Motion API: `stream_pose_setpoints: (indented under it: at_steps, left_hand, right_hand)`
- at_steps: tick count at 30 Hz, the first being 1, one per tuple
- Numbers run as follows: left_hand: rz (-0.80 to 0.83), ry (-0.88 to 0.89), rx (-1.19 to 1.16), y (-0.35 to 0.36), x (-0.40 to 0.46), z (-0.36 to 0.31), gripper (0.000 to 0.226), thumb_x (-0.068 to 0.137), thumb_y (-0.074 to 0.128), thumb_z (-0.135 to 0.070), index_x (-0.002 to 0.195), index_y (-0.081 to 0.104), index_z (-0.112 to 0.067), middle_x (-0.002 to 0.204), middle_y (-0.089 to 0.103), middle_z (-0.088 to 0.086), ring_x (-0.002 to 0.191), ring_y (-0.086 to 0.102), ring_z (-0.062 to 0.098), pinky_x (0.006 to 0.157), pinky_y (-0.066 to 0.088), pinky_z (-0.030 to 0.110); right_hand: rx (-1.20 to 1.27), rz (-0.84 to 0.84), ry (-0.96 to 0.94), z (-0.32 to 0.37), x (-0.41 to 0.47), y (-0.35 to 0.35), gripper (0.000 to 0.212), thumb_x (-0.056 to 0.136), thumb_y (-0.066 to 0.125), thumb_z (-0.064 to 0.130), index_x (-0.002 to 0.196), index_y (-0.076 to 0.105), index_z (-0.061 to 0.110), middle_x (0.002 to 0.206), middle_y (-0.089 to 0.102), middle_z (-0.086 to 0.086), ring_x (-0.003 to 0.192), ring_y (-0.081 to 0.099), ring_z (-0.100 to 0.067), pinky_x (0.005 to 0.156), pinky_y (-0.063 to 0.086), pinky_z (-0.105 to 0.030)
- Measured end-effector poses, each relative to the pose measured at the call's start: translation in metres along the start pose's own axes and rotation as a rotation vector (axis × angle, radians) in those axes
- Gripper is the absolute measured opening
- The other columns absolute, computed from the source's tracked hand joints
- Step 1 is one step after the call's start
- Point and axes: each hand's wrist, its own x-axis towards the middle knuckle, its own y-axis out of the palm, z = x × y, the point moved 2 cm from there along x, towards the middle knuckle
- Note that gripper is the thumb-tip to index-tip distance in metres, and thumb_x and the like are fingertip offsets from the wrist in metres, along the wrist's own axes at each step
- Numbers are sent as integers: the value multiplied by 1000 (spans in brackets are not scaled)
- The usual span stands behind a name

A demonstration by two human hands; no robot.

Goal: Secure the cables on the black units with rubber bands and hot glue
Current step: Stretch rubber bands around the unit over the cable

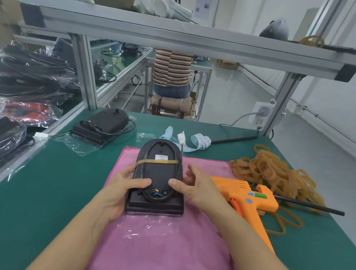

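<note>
gripping the black unit (157,175) on the pink cloth (159,248), the left hand (120,190) curls round its left edge, thumb on top. the right hand (194,188) presses its thumb on the unit's right side, fingers loosely curled apart beside it. a rubber band (156,162) crosses the unit's middle over the cable (178,172). the unit's label is too small to read. right of the unit lie an orange glue gun (250,198) and loose rubber bands (275,172) on the green table (34,178).

label (161,157) print too small to read; glue gun (250,198) handle partly hidden behind forearm
</note>
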Motion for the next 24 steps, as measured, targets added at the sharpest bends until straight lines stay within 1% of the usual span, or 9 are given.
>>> stream_pose_setpoints:
  at_steps: [2, 4, 7, 10, 14, 19, 20, 22, 24]
  left_hand:
    - [21, -4, -2, 0, -1, 0, 61, 67, 67, 4, 127, 58, -5, 117, 66, 25, 96, 66, 40, 80, 59, 45]
    - [49, -13, 14, 2, -3, 1, 61, 69, 67, 3, 129, 57, -7, 118, 66, 24, 100, 65, 41, 83, 58, 46]
    - [134, -19, 106, 6, -8, -1, 64, 71, 78, -5, 130, 56, -15, 118, 69, 15, 105, 67, 34, 82, 59, 38]
    - [184, 34, 341, 16, -13, -11, 81, 56, 89, -16, 127, 52, -28, 112, 72, -1, 103, 69, 20, 76, 57, 25]
    - [129, 214, 552, 26, -17, -16, 86, 57, 87, 10, 123, 44, -23, 95, 69, -19, 91, 69, 3, 70, 53, 15]
    - [88, 319, 533, 27, -25, -5, 87, 65, 82, 10, 130, 37, -25, 113, 66, -4, 99, 68, 8, 74, 53, 16]
    - [65, 354, 528, 26, -27, -2, 86, 66, 82, 10, 128, 37, -29, 113, 67, -5, 99, 68, 7, 73, 53, 15]
    - [7, 393, 523, 27, -31, 4, 86, 65, 82, 10, 116, 37, -42, 105, 68, -17, 93, 68, 1, 69, 52, 11]
    - [-46, 418, 501, 27, -34, 10, 86, 63, 83, 10, 113, 37, -43, 100, 68, -23, 90, 68, -1, 67, 52, 11]
  right_hand:
    - [166, 137, 53, 1, 1, 3, 18, 83, 75, 22, 96, 63, 26, 107, 71, 9, 92, 68, 0, 85, 53, -17]
    - [277, 183, 114, -1, 1, 2, 20, 83, 75, 16, 100, 67, 20, 104, 74, 1, 97, 70, -13, 90, 54, -27]
    - [401, 167, 178, -5, -1, 2, 29, 80, 76, 12, 108, 68, 9, 102, 75, -5, 93, 71, -15, 78, 55, -22]
    - [458, 98, 179, -5, -1, 5, 28, 79, 77, 9, 105, 67, 6, 97, 75, -6, 87, 72, -15, 72, 55, -20]
    - [428, 29, 152, -4, 0, 8, 28, 78, 77, 7, 103, 67, 6, 96, 74, -7, 81, 71, -14, 68, 55, -20]
    - [434, 8, 131, -5, -3, 13, 22, 83, 73, 8, 105, 68, 6, 97, 75, -8, 82, 72, -15, 70, 56, -22]
    - [427, 1, 127, -4, -3, 14, 22, 83, 73, 9, 105, 68, 7, 97, 75, -8, 84, 72, -16, 72, 57, -23]
    - [401, -13, 117, -4, -4, 17, 22, 85, 71, 10, 107, 68, 7, 98, 74, -8, 89, 72, -19, 76, 58, -26]
    - [406, -26, 108, -3, -6, 20, 21, 86, 69, 9, 107, 69, 7, 99, 74, -9, 91, 72, -22, 78, 58, -29]
